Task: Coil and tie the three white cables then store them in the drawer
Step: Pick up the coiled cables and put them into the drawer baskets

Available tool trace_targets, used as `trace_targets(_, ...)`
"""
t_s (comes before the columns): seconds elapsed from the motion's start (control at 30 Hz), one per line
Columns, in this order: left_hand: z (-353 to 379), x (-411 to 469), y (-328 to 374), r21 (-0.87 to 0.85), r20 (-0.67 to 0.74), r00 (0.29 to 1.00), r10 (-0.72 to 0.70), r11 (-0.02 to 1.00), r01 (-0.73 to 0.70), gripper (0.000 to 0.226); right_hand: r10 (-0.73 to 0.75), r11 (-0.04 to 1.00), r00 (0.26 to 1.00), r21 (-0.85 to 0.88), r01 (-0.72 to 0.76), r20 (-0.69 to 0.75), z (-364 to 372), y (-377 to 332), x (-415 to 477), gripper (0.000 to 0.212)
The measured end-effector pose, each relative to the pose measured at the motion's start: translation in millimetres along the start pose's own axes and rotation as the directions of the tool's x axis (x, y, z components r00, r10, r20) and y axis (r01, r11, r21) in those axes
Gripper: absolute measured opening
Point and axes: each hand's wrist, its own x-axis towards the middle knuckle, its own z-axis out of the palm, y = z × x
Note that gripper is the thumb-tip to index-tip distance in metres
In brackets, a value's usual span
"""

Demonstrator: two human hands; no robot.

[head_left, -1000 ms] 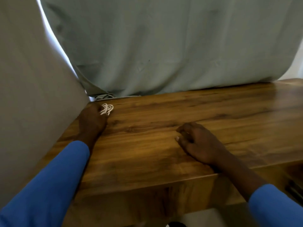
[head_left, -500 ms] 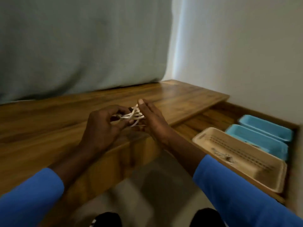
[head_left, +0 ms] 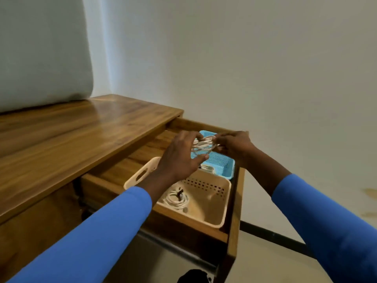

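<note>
We pinch the white cable coil (head_left: 204,145) with left hand (head_left: 179,160) and right hand (head_left: 234,146). Below the grip, blue basket (head_left: 222,162); nearer us, beige basket (head_left: 225,203), seemingly holding a tied coil (head_left: 175,199).

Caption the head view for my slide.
Left hand and right hand hold a cable over the blue basket in the drawer; a tied coil lies in the beige basket.

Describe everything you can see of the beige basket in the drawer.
The beige basket looks like plastic: rectangular, shallow, rounded corners, a slot handle in its left end, rows of small holes in its far wall. It sits upright in the open drawer, a blue basket right behind it. A coiled white cable with a dark tie lies inside. The left hand and forearm cross above it, hiding part of the rim.
</note>
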Motion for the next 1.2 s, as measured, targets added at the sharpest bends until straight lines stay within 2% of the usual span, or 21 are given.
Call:
trace_targets(0.1, 43, 23, -7, 0.035, 0.126, 0.990, -0.065, 0.998, 0.061, 0.067, 0.038, 0.995, 0.971, -0.083, -0.059, -0.237, -22, 19, 70, 0.010)
trace_targets(0.2, 74, 31, -18, 0.088, 0.219, 0.973, -0.073, 0.995, 0.055, 0.062, 0.050, 0.978, 0.920, -0.167, -0.124, -0.390, -34, 39, 137, 0.012)
trace_targets(0.27, 90, 30, -28, 0.092, 0.240, 0.968, -0.074, 0.994, 0.053, 0.057, 0.102, 0.987, 0.914, -0.076, -0.143, -0.393, -36, 52, 177, 0.011)
trace_targets(0.33, 100, 28, -36, 0.107, 0.236, 0.968, -0.080, 0.993, 0.056, 0.050, 0.166, 0.984, 0.911, 0.010, -0.175, -0.378, -39, 71, 213, 0.021)
trace_targets(0.43, 106, 27, -38, 0.121, 0.217, 0.973, -0.084, 0.991, 0.058, 0.043, 0.154, 0.978, 0.899, -0.063, -0.196, -0.411, -43, 93, 235, 0.013)
trace_targets(0.5, 108, 27, -38, 0.153, 0.211, 0.976, -0.053, 0.988, 0.020, 0.038, 0.155, 0.967, 0.908, -0.128, -0.220, -0.390, -40, 89, 224, 0.010)
trace_targets(0.57, 109, 27, -38, 0.158, 0.212, 0.977, -0.029, 0.987, -0.005, 0.037, 0.190, 0.965, 0.934, -0.120, -0.235, -0.302, -36, 81, 210, 0.022)
trace_targets(0.63, 107, 27, -38, 0.148, 0.228, 0.973, -0.029, 0.989, -0.006, 0.037, 0.159, 0.968, 0.940, -0.138, -0.208, -0.303, -37, 70, 194, 0.019)
trace_targets(0.73, 96, 24, -31, 0.147, 0.293, 0.954, -0.061, 0.989, 0.018, 0.041, -0.072, 0.940, 0.947, -0.340, -0.040, -0.312, -43, 55, 147, 0.009)
trace_targets(0.8, 82, 14, -18, 0.121, 0.298, 0.949, -0.104, 0.990, 0.070, 0.055, -0.215, 0.898, 0.940, -0.432, 0.084, -0.264, -49, 49, 101, 0.008)
trace_targets(0.87, 67, -3, 3, 0.056, 0.264, 0.957, -0.119, 0.993, 0.108, 0.062, -0.339, 0.853, 0.911, -0.486, 0.192, -0.235, -54, 53, 53, 0.015)
trace_targets(0.93, 53, -28, 30, 0.012, 0.252, 0.962, -0.102, 0.995, 0.103, 0.054, -0.387, 0.843, 0.893, -0.481, 0.241, -0.231, -58, 63, 7, 0.028)
trace_targets(1.0, 40, -54, 61, 0.003, 0.273, 0.959, -0.078, 0.997, 0.080, 0.055, -0.321, 0.905, 0.914, -0.365, 0.218, -0.249, -56, 78, -38, 0.041)
trace_targets(1.1, 33, -90, 104, 0.062, 0.391, 0.920, -0.031, 0.998, 0.007, 0.074, -0.140, 0.975, 0.968, -0.197, 0.099, -0.207, -47, 102, -92, 0.056)
trace_targets(1.17, 38, -107, 117, 0.133, 0.480, 0.877, -0.021, 0.990, -0.049, 0.082, -0.032, 0.999, 0.990, -0.038, 0.027, -0.137, -43, 119, -113, 0.053)
trace_targets(1.2, 41, -113, 119, 0.178, 0.513, 0.858, -0.030, 0.981, -0.073, 0.085, -0.006, 1.000, 0.995, 0.028, 0.009, -0.100, -42, 126, -120, 0.042)
